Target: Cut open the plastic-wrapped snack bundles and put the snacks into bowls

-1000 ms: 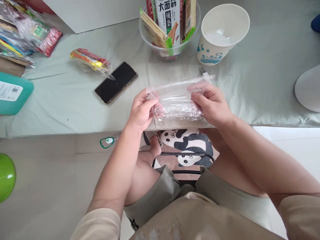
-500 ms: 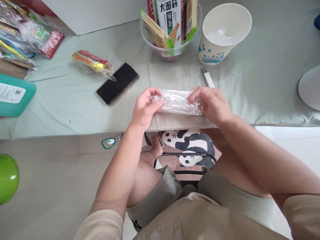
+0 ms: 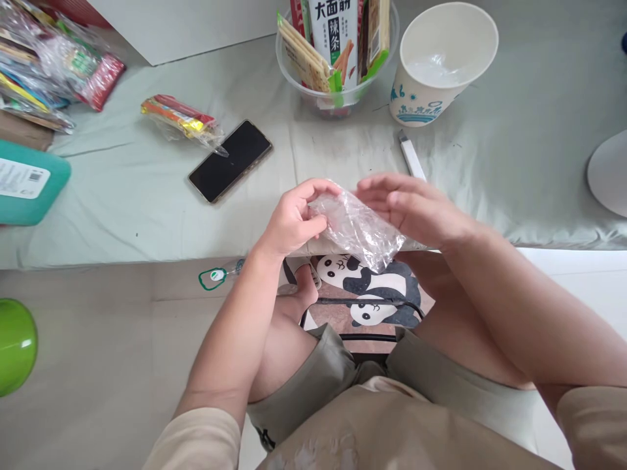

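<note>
A crinkled clear plastic bag [image 3: 365, 228] slants down to the right over the front edge of the covered surface. My left hand [image 3: 298, 219] pinches its upper left end between thumb and fingers. Beside the bag's right side is my right hand [image 3: 416, 205], fingers stretched out and somewhat blurred, with nothing gripped in them. Just behind that hand lies a white box cutter [image 3: 411, 155]. A paper cup [image 3: 431, 98] with blue prints stands farther back, some clear plastic inside it.
A clear round tub [image 3: 337, 101] holds several snack packs. On the left lie a black phone [image 3: 230, 161], a small snack bag [image 3: 179, 117] touching it, a heap of wrapped packs [image 3: 73, 59] and a teal container [image 3: 46, 205]. A white round object [image 3: 610, 173] sits far right.
My right hand has let go of the bag and its fingers have straightened. The bag, level between both hands before, now hangs tilted from my left hand.
</note>
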